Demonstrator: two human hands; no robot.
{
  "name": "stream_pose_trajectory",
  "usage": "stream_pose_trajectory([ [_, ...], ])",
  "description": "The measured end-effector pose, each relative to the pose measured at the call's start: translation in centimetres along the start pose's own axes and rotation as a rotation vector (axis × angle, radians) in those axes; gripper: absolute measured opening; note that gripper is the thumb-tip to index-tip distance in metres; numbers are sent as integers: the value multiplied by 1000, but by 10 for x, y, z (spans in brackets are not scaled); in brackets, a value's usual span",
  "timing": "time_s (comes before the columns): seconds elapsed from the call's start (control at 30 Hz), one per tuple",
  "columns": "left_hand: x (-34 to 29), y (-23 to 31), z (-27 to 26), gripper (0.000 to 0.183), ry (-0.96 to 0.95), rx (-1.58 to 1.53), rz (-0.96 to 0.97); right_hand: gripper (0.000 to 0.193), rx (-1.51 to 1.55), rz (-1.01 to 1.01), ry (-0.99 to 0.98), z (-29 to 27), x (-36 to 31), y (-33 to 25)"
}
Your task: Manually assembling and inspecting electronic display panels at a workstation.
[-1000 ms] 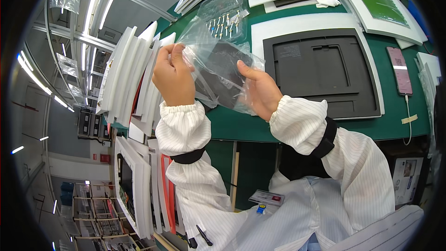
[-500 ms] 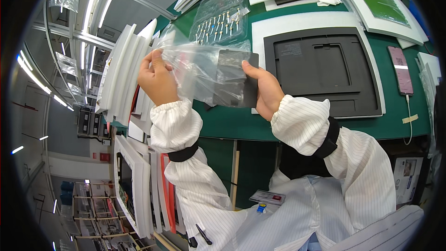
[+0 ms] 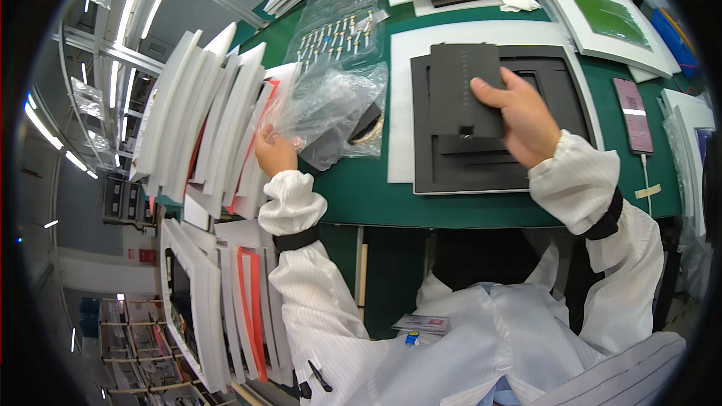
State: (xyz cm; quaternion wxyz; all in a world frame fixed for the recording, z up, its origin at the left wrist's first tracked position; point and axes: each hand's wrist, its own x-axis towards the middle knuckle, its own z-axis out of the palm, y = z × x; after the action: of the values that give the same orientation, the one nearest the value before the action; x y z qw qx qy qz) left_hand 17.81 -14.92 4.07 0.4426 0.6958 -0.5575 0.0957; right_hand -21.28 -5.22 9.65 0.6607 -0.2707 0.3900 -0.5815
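Observation:
My right hand [image 3: 528, 119] grips a flat dark grey rectangular panel [image 3: 460, 86] by its right edge, thumb on top. The panel has a small square hole near its lower edge and is out of its bag. It covers the left part of a larger dark grey plastic housing [image 3: 541, 158] that lies on a white foam sheet [image 3: 401, 128]. Whether panel and housing touch, I cannot tell. At the left, my left hand [image 3: 277, 152] pinches the edge of a crumpled clear plastic bag [image 3: 331, 98] spread over the table.
A clear tray [image 3: 301, 49] of small metal-tipped parts lies behind the bag. White foam boards [image 3: 169, 113] stand in a row at the left. A pink phone [image 3: 633, 116] on a cable lies at the right, below a foam frame with a green panel [image 3: 608, 16].
The panel has come out of the clear bag and moved right with my right hand, over the housing. My left hand has lowered with the bag, which now lies crumpled.

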Motion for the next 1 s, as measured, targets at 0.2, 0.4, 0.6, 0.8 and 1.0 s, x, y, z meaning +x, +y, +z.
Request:
stream_pose_trajectory([
  [0.2,-46,68,-16,35,-130,-62,-142,34,-261,-171,-6,-88,-3,-42],
  [0.4,-70,138,-27,38,111,44,298,66,-639,-202,31,-115,-16,-83],
  [0.6,-112,190,-1,34,-252,-300,456,57,-917,-364,95,-105,15,-115],
  [0.8,-163,201,-5,27,-481,-390,479,56,-945,-376,107,-105,48,-109],
  [1.0,-191,192,2,25,-612,-408,625,36,-1077,-172,-302,-108,72,-109],
])
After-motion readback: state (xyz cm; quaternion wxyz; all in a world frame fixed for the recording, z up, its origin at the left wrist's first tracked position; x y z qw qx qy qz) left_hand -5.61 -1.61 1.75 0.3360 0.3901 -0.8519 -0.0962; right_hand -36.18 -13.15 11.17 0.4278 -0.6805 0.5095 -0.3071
